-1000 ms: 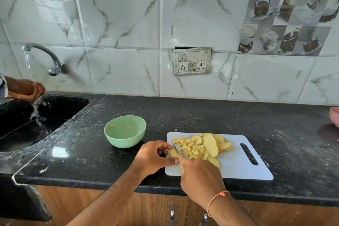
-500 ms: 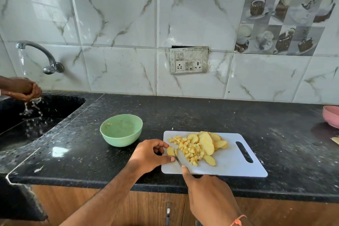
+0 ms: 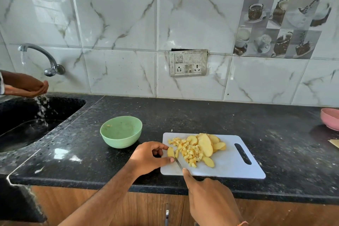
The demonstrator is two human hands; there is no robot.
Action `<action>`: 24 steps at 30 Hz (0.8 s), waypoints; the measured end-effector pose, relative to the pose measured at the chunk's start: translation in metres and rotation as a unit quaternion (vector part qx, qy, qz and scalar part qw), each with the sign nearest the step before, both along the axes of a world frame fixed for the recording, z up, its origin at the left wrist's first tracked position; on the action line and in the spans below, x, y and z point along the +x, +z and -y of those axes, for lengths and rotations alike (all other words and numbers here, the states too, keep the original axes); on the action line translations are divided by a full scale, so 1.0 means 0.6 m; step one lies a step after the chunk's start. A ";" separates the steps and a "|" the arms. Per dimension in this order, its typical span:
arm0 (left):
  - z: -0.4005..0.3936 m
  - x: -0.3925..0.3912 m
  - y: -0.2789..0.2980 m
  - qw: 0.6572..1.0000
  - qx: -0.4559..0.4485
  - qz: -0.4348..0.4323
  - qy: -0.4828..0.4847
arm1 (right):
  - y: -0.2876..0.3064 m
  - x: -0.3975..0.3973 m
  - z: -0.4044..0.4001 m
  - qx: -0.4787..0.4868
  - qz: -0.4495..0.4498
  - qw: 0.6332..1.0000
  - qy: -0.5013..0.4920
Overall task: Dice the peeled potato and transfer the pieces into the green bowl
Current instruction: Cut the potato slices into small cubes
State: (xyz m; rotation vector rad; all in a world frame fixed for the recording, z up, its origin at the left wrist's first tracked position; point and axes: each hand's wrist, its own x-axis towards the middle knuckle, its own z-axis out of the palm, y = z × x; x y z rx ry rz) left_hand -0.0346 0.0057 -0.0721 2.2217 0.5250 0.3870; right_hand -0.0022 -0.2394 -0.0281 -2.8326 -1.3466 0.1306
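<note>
Left hand (image 3: 149, 158): pinched a potato slice (image 3: 170, 152) on the cutting board (image 3: 229, 167), lower centre
Right hand (image 3: 211, 200): gripped the knife (image 3: 178, 163), blade beside that slice
Green bowl (image 3: 121, 134): sat left of the board, nearly empty

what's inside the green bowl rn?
The green bowl holds one or two small potato bits near its left inner wall; the near inner wall is hidden by the rim.

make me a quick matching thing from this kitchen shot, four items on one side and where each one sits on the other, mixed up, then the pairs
Things:
1. green bowl
2. diced potato
3. pink bowl
4. tap

Places:
A. at the right edge of the counter
B. on the wall above the sink
C. on the white cutting board
D. on the counter just left of the cutting board

Pairs: 1-D, 2-C, 3-A, 4-B
</note>
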 end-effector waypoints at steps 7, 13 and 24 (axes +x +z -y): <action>0.003 -0.003 0.005 1.000 -0.029 0.001 0.005 | 0.003 -0.005 -0.001 -0.010 0.002 1.000 0.007; 0.007 -0.003 0.003 0.998 -0.056 0.013 0.011 | 0.015 -0.005 0.003 -0.045 -0.020 0.999 0.007; 0.012 -0.004 0.001 0.990 -0.118 0.072 0.029 | 0.007 -0.009 0.000 0.080 0.023 0.996 -0.026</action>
